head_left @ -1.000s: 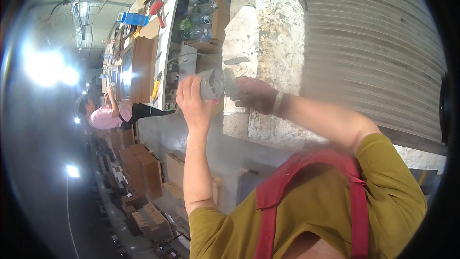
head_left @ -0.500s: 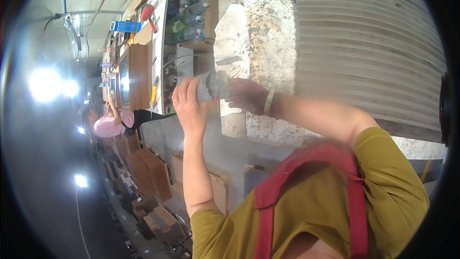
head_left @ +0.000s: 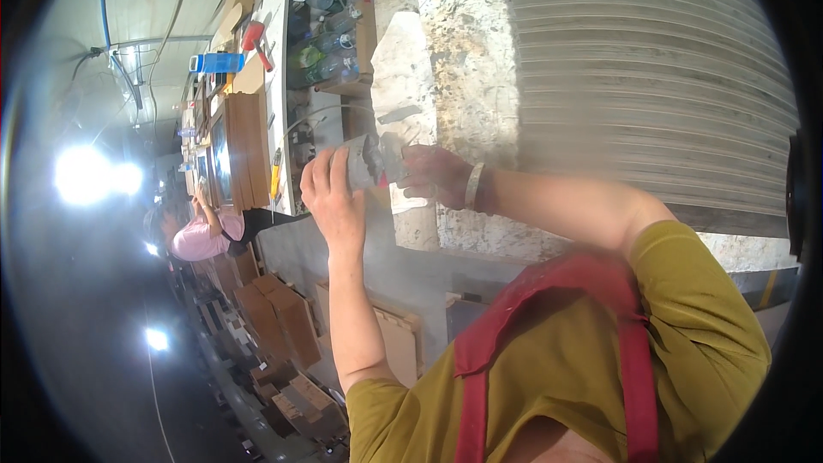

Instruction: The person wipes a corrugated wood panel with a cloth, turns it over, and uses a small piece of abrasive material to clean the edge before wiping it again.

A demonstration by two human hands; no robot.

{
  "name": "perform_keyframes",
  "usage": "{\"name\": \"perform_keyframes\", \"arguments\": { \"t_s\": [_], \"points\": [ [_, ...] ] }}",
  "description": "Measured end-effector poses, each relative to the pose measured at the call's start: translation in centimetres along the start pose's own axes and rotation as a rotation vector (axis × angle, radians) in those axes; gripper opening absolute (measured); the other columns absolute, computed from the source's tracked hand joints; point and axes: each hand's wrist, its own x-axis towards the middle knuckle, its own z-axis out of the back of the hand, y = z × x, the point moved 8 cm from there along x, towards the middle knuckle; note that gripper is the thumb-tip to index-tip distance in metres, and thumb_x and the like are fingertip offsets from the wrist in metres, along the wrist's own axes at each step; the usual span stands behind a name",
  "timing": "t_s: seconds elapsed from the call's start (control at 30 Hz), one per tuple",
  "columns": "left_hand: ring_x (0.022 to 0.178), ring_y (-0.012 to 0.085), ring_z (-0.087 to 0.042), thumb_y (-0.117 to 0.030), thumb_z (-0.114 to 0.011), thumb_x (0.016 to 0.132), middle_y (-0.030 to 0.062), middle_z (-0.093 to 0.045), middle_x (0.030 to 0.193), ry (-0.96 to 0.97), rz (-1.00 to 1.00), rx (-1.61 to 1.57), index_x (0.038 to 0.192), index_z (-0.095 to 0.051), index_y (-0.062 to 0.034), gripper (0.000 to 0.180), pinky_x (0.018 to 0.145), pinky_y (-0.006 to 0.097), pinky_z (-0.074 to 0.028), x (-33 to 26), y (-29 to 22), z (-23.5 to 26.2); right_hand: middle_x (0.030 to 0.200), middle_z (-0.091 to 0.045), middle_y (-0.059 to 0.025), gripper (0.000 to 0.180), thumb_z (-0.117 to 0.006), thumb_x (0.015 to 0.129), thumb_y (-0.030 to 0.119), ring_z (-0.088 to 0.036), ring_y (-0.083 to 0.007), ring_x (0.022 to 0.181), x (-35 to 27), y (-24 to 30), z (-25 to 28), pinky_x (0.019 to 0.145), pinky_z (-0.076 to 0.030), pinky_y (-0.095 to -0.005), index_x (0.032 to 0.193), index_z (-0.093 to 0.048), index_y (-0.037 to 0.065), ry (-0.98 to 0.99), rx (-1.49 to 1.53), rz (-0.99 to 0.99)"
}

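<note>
Around one grey piece (head_left: 363,163) there are two hands: one left hand (head_left: 333,193) on it, one right hand (head_left: 437,177) just beside its right end. Up and left of the piece are one red mallet (head_left: 253,35) and one blue bottle (head_left: 217,63); left, one yellow tool (head_left: 276,173) and one co-worker (head_left: 197,240); below right, two red straps (head_left: 636,369); above, several plastic bottles (head_left: 313,57), too overlapped to count

Grey cylinder (head_left: 363,165) matt (rough-edged); red apron (head_left: 536,304) cloth.
</note>
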Motion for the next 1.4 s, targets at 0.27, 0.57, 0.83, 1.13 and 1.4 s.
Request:
{"name": "perform_keyframes", "arguments": {
  "t_s": [0.27, 0.57, 0.83, 1.13, 1.4],
  "points": [
    [0.117, 0.0323, -0.044, 0.011, -0.062, 0.055, 0.0086, -0.053, 0.121, 0.021, 0.001, -0.003, 0.117, -0.057, -0.0086, 0.065, 0.103, 0.044, -0.033, -0.1, -0.3, -0.1, 0.123, -0.051, -0.0090, 0.037, -0.052, 0.090, 0.010, -0.054, -0.0255, 0.110, -1.2, 0.4, -0.6, 0.094, -0.047, -0.0388, 0.126, -0.045, 0.004, -0.293, 0.799, -0.525],
    [0.117, 0.0314, -0.044, 0.012, -0.061, 0.055, 0.0075, -0.053, 0.122, 0.042, -0.013, 0.019, 0.119, -0.056, -0.0101, 0.067, 0.102, 0.043, -0.034, 0.0, -0.7, -0.2, 0.133, -0.043, -0.0117, 0.052, -0.051, 0.090, 0.014, -0.051, -0.0307, 0.114, -1.4, 0.3, -0.5, 0.097, -0.044, -0.0442, 0.138, -0.033, 0.005, -0.300, 0.768, -0.499],
    [0.115, 0.0308, -0.045, 0.010, -0.062, 0.058, 0.0060, -0.051, 0.124, 0.006, -0.025, 0.041, 0.119, -0.057, -0.0131, 0.066, 0.093, 0.043, -0.038, 0.0, -0.6, -0.2, 0.130, -0.044, -0.0091, 0.047, -0.053, 0.090, 0.020, -0.051, -0.0278, 0.113, -1.4, 1.0, -0.4, 0.097, -0.043, -0.0427, 0.133, -0.039, 0.007, -0.212, 0.755, -0.478],
    [0.114, 0.0306, -0.046, 0.008, -0.062, 0.059, 0.0053, -0.051, 0.123, -0.001, -0.028, 0.043, 0.119, -0.057, -0.0146, 0.065, 0.093, 0.043, -0.038, 0.4, -0.8, -0.4, 0.120, -0.050, -0.0043, 0.034, -0.056, 0.090, 0.023, -0.053, -0.0235, 0.107, -1.7, 1.7, -0.2, 0.093, -0.044, -0.0397, 0.120, -0.049, 0.010, -0.245, 0.776, -0.474],
    [0.114, 0.0327, -0.045, 0.008, -0.064, 0.058, 0.0053, -0.051, 0.124, -0.032, 0.009, 0.009, 0.121, -0.056, -0.0150, 0.068, 0.094, 0.043, -0.038, 0.6, -0.4, -0.7, 0.117, -0.052, -0.0032, 0.030, -0.051, 0.094, 0.022, -0.055, -0.0211, 0.103, -1.7, 2.3, -0.2, 0.088, -0.045, -0.0376, 0.122, -0.047, 0.011, -0.227, 0.739, -0.506]
  ]
}}
